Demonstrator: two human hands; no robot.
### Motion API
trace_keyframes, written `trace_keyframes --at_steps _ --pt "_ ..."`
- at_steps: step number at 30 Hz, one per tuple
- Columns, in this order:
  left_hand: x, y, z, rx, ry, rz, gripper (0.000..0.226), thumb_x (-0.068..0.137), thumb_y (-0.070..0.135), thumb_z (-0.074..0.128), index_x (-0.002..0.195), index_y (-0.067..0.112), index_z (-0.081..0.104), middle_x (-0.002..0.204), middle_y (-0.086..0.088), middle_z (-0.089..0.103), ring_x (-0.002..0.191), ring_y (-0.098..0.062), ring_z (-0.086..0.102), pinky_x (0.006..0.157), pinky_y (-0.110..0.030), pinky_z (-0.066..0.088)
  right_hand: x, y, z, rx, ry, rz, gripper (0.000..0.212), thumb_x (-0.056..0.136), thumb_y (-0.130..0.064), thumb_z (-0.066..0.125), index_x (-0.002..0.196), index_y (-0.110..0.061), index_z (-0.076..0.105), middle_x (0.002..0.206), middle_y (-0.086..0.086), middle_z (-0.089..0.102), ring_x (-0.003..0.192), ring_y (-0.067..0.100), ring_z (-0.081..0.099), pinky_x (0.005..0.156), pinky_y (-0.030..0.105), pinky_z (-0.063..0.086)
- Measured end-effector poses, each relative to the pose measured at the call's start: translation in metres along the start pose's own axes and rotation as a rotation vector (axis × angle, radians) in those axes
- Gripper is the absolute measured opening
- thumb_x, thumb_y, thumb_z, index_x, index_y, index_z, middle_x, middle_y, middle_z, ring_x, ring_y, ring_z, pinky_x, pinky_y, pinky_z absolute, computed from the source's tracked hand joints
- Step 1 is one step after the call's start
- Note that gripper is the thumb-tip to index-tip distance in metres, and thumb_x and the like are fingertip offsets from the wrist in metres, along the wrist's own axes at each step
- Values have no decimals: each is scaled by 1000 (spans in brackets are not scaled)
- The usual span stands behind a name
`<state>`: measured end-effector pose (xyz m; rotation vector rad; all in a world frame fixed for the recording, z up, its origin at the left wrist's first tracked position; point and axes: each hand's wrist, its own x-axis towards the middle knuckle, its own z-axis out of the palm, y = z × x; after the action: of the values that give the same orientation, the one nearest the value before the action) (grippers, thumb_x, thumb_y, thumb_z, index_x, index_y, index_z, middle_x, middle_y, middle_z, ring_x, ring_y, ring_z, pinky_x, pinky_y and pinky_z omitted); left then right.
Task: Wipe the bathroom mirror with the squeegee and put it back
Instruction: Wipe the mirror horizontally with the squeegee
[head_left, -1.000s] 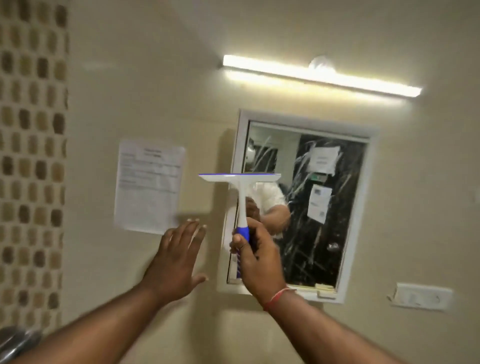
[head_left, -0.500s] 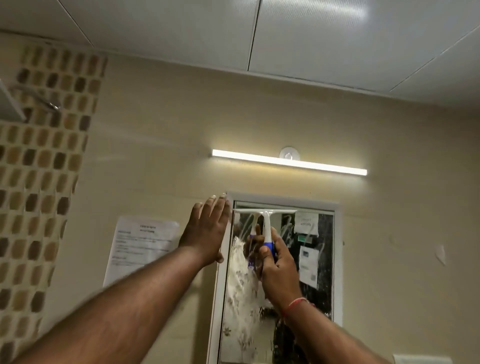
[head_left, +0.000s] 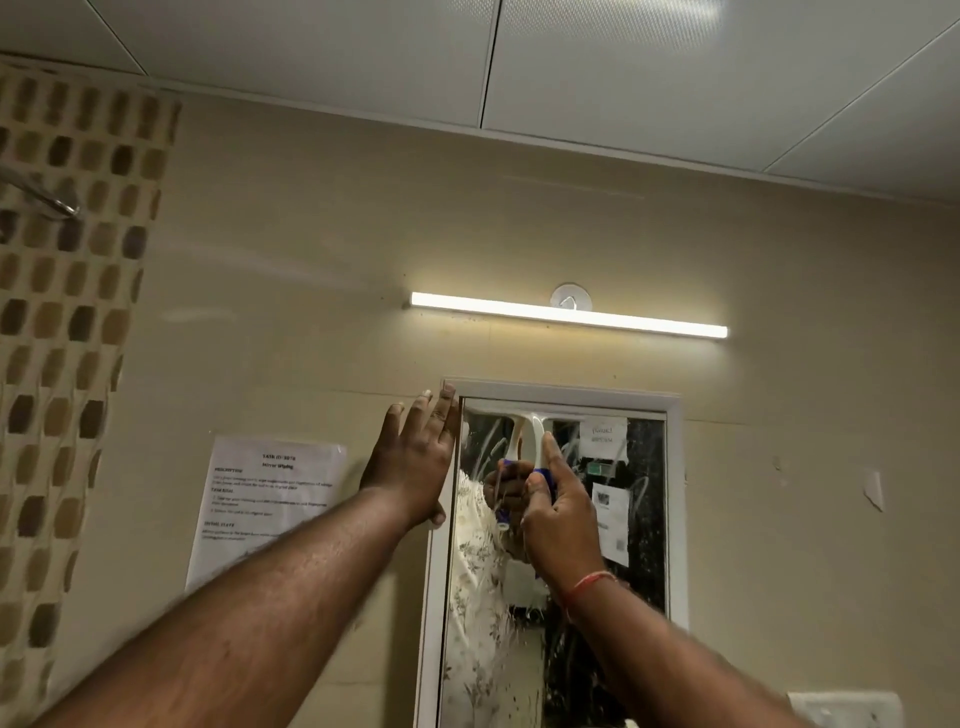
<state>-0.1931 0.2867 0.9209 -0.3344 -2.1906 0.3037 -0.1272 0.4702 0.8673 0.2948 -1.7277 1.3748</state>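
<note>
Bathroom, beige wall under a panelled ceiling, seen from the head camera tipped upward. Lit tube lamp (head_left: 569, 314) above a tall mirror (head_left: 641, 525) in a white frame. Brown mosaic tile (head_left: 67, 312) far left, a printed sheet (head_left: 267, 499) taped to the wall between the tile and the mirror. Pale switch plate (head_left: 841, 709) low right.

Squeegee (head_left: 536, 431) is on the glass, up at the top edge. The blade lies crosswise just under the frame and covers the left part of the width. Its white neck runs straight down into a blue grip. Right hand (head_left: 563, 519) sits directly below the blade, wrapped round that grip, forefinger laid up along the neck. Red thread on the wrist.

Left hand (head_left: 415, 457) is flat, fingers straight, pressed on the wall at the mirror's upper left corner, fingertips reaching the frame. It holds nothing and keeps off the glass.

Glass looks wet and streaked, with pale smears down the left side. The frame and squeegee body look like hard, smooth plastic.

Likely next move is a pull straight down along the handle's line. The right strip of glass lies beyond the blade's end.
</note>
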Motion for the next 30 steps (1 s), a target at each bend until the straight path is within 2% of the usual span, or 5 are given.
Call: trace_keyframes --at_steps 4,9,13,19,30 --pt "1 -2 2 -23 -19 -10 175 65 76 91 165 5 -35 175 -16 -42 170 -42 -17 137 -63 7 8 -4 3 -112 14 -13 59 109 -28 46 157 -60 36 129 -4 68 108 14 72 97 47 64" --pt "7 0 -1 -65 -70 -35 181 61 71 95 161 7 -42 168 -15 -53 166 -42 -28 138 -61 -4 11 -4 5 -302 38 -47 61 110 -27 45 164 -51 28 118 3 64 94 21 69 86 46 65" --pt "12 -2 -3 -112 -89 -41 187 56 70 97 159 7 -45 166 -13 -56 165 -39 -30 138 -62 0 10 -5 6 -429 46 -83 61 113 -21 42 169 -39 24 113 1 58 89 11 59 78 27 56" --pt "-11 6 5 -164 -107 -48 190 54 71 99 156 8 -50 163 -13 -60 168 -38 -24 139 -60 9 -1 4 16 -500 62 -47 68 113 -20 39 171 -42 10 107 4 56 89 12 54 74 26 44" --pt "-61 36 25 -165 -107 -55 186 56 72 98 163 4 -38 171 -18 -49 171 -40 -12 138 -58 18 -54 37 4 -525 -20 -6 86 105 -13 44 170 -48 0 115 3 58 93 15 61 85 43 63"
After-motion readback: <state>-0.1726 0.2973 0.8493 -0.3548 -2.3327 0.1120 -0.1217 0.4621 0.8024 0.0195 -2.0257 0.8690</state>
